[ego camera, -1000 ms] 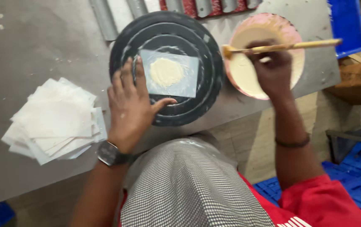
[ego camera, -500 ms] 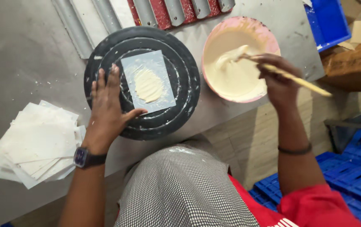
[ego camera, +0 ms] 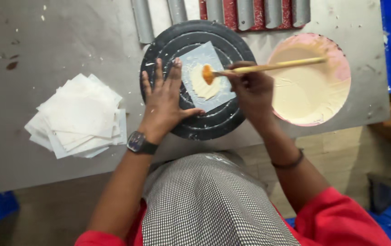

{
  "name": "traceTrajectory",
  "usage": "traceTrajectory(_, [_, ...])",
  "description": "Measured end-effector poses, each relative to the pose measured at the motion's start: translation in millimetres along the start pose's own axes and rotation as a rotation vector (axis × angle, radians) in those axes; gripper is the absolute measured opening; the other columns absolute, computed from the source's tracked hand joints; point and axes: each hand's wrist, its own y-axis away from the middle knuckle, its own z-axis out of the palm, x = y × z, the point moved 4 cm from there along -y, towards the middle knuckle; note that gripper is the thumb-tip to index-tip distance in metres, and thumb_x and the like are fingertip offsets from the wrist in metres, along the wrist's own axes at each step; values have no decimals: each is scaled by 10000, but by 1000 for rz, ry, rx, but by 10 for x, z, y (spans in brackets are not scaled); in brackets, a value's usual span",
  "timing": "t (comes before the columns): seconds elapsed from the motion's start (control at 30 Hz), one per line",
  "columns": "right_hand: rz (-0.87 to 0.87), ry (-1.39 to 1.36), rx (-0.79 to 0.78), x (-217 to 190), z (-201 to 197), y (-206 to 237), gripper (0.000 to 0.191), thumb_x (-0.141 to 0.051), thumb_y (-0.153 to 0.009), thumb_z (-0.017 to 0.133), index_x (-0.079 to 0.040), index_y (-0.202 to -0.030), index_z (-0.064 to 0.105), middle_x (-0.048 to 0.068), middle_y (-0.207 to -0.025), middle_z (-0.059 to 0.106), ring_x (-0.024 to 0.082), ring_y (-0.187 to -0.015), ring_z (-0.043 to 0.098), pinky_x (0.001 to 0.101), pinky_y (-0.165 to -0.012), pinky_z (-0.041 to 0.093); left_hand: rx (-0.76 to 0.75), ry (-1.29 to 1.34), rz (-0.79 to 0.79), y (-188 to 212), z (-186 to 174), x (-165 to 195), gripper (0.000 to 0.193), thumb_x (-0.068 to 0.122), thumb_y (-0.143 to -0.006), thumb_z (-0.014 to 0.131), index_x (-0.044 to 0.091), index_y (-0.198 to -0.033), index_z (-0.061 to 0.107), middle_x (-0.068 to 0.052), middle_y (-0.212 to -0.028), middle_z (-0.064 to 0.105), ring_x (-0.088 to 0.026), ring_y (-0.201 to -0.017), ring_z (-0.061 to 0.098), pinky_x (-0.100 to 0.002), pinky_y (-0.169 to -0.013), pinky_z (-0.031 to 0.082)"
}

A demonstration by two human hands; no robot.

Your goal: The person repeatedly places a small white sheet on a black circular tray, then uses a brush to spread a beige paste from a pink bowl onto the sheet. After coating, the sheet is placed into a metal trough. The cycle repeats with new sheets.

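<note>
Two hands on this one: the left hand (ego camera: 166, 102) lies flat with fingers spread on the near-left rim of the round black plate (ego camera: 225, 123), just touching the paper square's (ego camera: 204, 75) edge, and the right hand (ego camera: 252, 91) pinches a wooden spatula (ego camera: 268, 68) whose tip sits on the batter patch (ego camera: 202, 84). I'd keep that left palm pressing so the sheet can't skid, and spread outward with light strokes. Compared with half a second ago, the spatula has left the batter bowl (ego camera: 311, 79) at the table's (ego camera: 68, 45) right side. Paper stack (ego camera: 77, 116) hasn't budged.
</note>
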Motion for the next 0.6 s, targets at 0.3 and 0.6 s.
traceTrajectory(0.3, [-240,584,-22,-243,365,-359,106,-77,-998,789,-42,-1080,732,88,-977,741,162,-735,707,279,-637,541,20,65,-33,15,-11,-35,1432,752,-558,842,16,-1598,188,-103,-1651,321,-395,-1558,60,-684,-1209,4])
traceTrajectory(0.6, [-213,617,-48,-306,346,-385,95,-65,-1003,791,-51,-1078,736,88,-960,762,137,-671,682,286,-620,552,38,68,-24,10,-25,-30,1418,725,-544,857,16,-1592,216,-89,-1653,333,-372,-1562,63,-673,-1214,1])
